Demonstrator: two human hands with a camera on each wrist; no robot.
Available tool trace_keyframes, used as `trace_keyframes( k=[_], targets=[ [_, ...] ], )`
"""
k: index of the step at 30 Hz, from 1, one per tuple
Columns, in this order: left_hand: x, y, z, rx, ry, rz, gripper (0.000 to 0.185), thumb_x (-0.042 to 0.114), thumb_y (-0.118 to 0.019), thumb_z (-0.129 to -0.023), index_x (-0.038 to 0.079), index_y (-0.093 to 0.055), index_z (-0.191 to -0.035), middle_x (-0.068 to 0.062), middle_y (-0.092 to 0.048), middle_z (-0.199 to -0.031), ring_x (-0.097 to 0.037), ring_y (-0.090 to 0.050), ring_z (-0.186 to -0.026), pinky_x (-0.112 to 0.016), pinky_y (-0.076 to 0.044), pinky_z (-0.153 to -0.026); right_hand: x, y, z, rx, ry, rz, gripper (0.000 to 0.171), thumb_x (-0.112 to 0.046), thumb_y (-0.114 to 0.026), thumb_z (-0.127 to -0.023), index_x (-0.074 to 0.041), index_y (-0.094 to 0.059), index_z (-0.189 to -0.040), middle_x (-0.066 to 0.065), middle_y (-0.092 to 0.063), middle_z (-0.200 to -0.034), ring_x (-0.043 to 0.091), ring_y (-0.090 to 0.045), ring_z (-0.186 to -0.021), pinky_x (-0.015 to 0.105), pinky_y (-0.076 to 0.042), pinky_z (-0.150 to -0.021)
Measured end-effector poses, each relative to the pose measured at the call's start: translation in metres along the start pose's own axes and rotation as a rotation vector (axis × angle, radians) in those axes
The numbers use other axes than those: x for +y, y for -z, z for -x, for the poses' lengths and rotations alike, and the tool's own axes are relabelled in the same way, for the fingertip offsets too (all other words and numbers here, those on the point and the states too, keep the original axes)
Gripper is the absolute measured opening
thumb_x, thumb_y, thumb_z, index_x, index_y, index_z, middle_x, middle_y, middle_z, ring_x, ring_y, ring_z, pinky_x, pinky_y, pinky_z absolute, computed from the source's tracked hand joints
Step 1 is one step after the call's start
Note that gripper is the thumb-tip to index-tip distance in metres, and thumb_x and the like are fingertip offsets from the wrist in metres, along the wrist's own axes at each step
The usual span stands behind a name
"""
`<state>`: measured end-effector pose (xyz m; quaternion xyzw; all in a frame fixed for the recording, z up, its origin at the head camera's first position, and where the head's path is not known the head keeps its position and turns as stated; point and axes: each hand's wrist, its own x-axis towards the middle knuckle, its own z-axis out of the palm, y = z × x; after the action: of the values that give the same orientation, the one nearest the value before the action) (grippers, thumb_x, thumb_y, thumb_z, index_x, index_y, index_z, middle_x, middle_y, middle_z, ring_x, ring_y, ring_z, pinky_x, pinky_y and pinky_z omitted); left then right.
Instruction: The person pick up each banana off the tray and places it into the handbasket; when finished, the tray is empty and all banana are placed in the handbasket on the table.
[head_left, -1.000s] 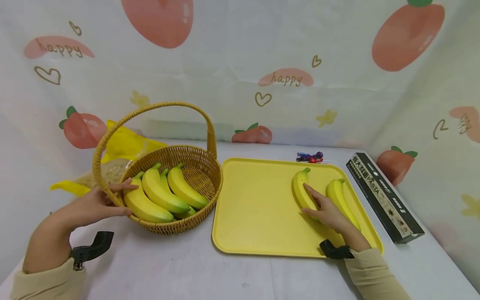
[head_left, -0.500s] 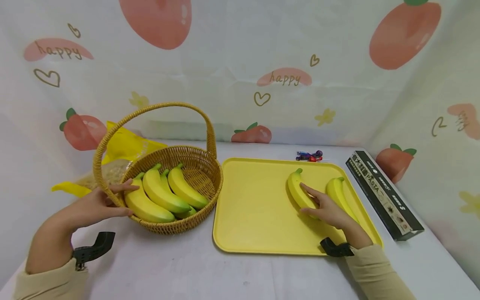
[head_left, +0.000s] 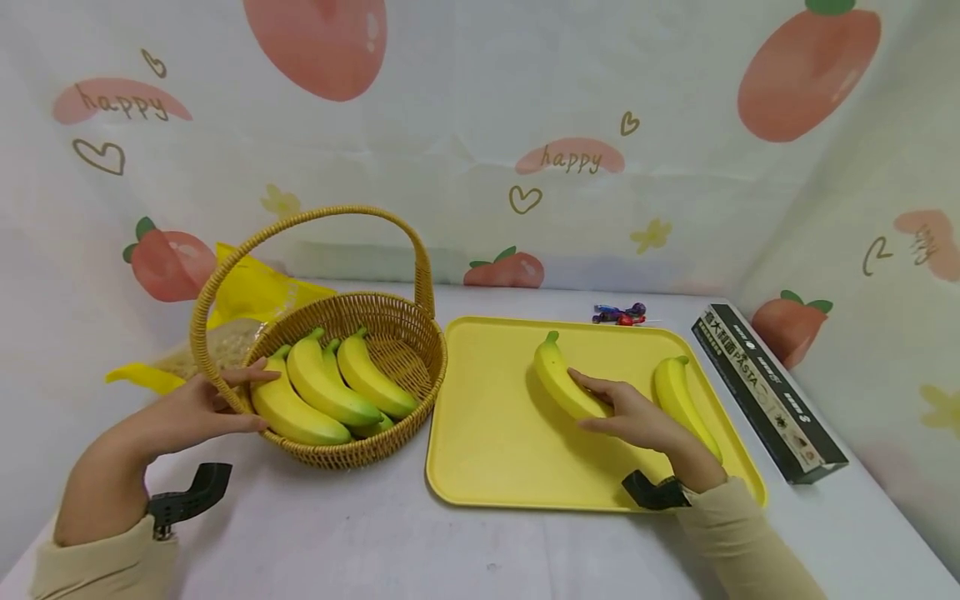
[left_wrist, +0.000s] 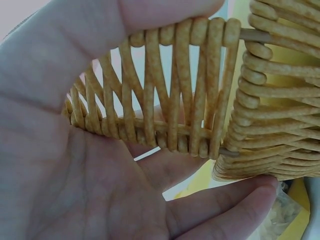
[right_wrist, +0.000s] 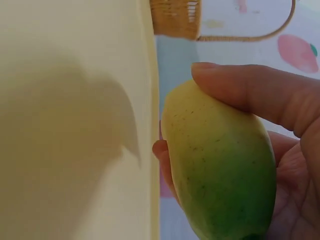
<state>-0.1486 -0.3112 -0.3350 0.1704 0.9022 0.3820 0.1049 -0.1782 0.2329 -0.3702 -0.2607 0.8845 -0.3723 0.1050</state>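
Progress: judging by the layout, bananas are passing between the wicker basket (head_left: 352, 379) and the yellow tray (head_left: 510, 467); which way they are going cannot be told from this moment alone.
Count: three or four bananas (head_left: 330, 387) lie in the basket, one banana (head_left: 678, 400) rests alone at the right of the tray, and one is in hand, so the work looks partly done with several pieces left.
Held banana: the banana (head_left: 562, 383) is over the middle of the tray, stem end pointing far and left; the shadow under it in the right wrist view suggests it is lifted clear of the tray.
Right hand: the right hand (head_left: 633, 417) pinches the near end of that banana, thumb on one side and fingers curled round the other.
Left hand: the left hand (head_left: 191, 408) holds the basket's left rim, thumb over the top edge and fingers along the outside of the weave.
Look of the banana: smooth, bright yellow, shading to green at both tips, gently curved, unmarked apart from faint specks.
Surroundings: a dark pasta box (head_left: 765, 392) lies right of the tray, wrapped sweets (head_left: 618, 313) sit beyond its far edge, and a yellow bag (head_left: 247, 292) lies behind the basket.
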Motion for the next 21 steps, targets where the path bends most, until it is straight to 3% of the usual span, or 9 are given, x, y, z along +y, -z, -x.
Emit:
trace_keyframes(
  k=[3,5,7,8,10,13,16,18,21],
  targets=[
    [0.000,0.000,0.000,0.000,0.009,-0.007,0.061,0.016,-0.069,-0.083,0.000,-0.044,-0.136,-0.037,-0.021,-0.145,0.020,-0.038,-0.105,-0.013,-0.048,-0.076,-0.009,0.000,-0.008,-0.015,0.022,-0.011,0.068,-0.017,-0.065,-0.087,0.000,-0.031,-0.143,0.021,-0.033,-0.148,0.030,-0.042,-0.129,0.006,-0.036,-0.091],
    [0.001,0.000,0.000,0.001,0.018,-0.017,0.061,0.017,-0.069,-0.083,0.000,-0.044,-0.136,-0.036,-0.021,-0.145,0.000,-0.048,-0.114,-0.012,-0.048,-0.077,-0.016,0.000,-0.013,-0.025,0.039,-0.010,0.069,-0.019,-0.065,-0.087,-0.001,-0.031,-0.143,0.020,-0.036,-0.146,0.023,-0.049,-0.119,0.008,-0.039,-0.088],
    [0.001,-0.001,0.000,-0.001,0.027,-0.022,0.061,0.017,-0.069,-0.083,0.001,-0.044,-0.136,-0.036,-0.021,-0.145,-0.023,-0.048,-0.121,-0.011,-0.047,-0.078,-0.024,-0.001,-0.018,-0.040,0.062,-0.013,0.069,-0.019,-0.066,-0.087,-0.001,-0.031,-0.143,0.020,-0.036,-0.146,0.015,-0.050,-0.113,0.011,-0.040,-0.087],
    [0.001,-0.001,0.000,-0.002,0.030,-0.024,0.061,0.017,-0.069,-0.083,0.002,-0.044,-0.137,-0.036,-0.021,-0.146,-0.028,-0.046,-0.122,-0.011,-0.047,-0.078,-0.029,-0.002,-0.020,-0.050,0.074,-0.015,0.068,-0.019,-0.066,-0.087,-0.001,-0.031,-0.143,0.020,-0.037,-0.146,0.012,-0.050,-0.109,0.012,-0.041,-0.086],
    [0.002,-0.001,0.000,-0.001,0.028,-0.021,0.061,0.017,-0.069,-0.083,0.001,-0.044,-0.136,-0.036,-0.021,-0.146,-0.029,-0.045,-0.123,-0.011,-0.047,-0.078,-0.037,-0.004,-0.025,-0.075,0.102,-0.022,0.068,-0.019,-0.065,-0.087,-0.001,-0.032,-0.143,0.019,-0.037,-0.146,0.010,-0.050,-0.104,0.013,-0.041,-0.083],
    [0.002,0.000,0.001,0.005,0.026,-0.020,0.060,0.017,-0.069,-0.083,0.002,-0.045,-0.136,-0.036,-0.021,-0.146,-0.016,-0.047,-0.119,-0.013,-0.048,-0.078,-0.049,-0.006,-0.034,-0.108,0.148,-0.008,0.068,-0.020,-0.066,-0.087,-0.001,-0.033,-0.142,0.018,-0.037,-0.146,0.008,-0.050,-0.098,0.015,-0.040,-0.080],
    [0.003,0.000,0.001,0.007,0.033,-0.019,0.060,0.018,-0.070,-0.083,0.002,-0.045,-0.136,-0.035,-0.021,-0.146,-0.012,-0.047,-0.118,-0.013,-0.048,-0.077,-0.062,-0.009,-0.045,-0.134,0.194,0.024,0.068,-0.021,-0.067,-0.086,-0.002,-0.034,-0.142,0.015,-0.039,-0.145,0.008,-0.047,-0.091,0.018,-0.038,-0.078],
    [0.004,0.000,0.002,0.006,0.041,-0.024,0.060,0.019,-0.069,-0.083,0.003,-0.045,-0.136,-0.034,-0.021,-0.146,-0.021,-0.047,-0.119,-0.014,-0.049,-0.077,-0.072,-0.010,-0.052,-0.160,0.215,0.048,0.068,-0.022,-0.067,-0.086,-0.003,-0.034,-0.143,0.013,-0.050,-0.137,0.007,-0.046,-0.085,0.019,-0.038,-0.077],
    [0.005,0.000,0.002,0.000,0.053,-0.024,0.061,0.020,-0.069,-0.084,0.003,-0.044,-0.137,-0.033,-0.020,-0.147,-0.034,-0.045,-0.122,-0.014,-0.048,-0.077,-0.087,-0.011,-0.063,-0.218,0.255,0.069,0.068,-0.021,-0.067,-0.086,-0.004,-0.033,-0.143,0.011,-0.051,-0.136,0.007,-0.043,-0.078,0.021,-0.038,-0.075]
  ],
)
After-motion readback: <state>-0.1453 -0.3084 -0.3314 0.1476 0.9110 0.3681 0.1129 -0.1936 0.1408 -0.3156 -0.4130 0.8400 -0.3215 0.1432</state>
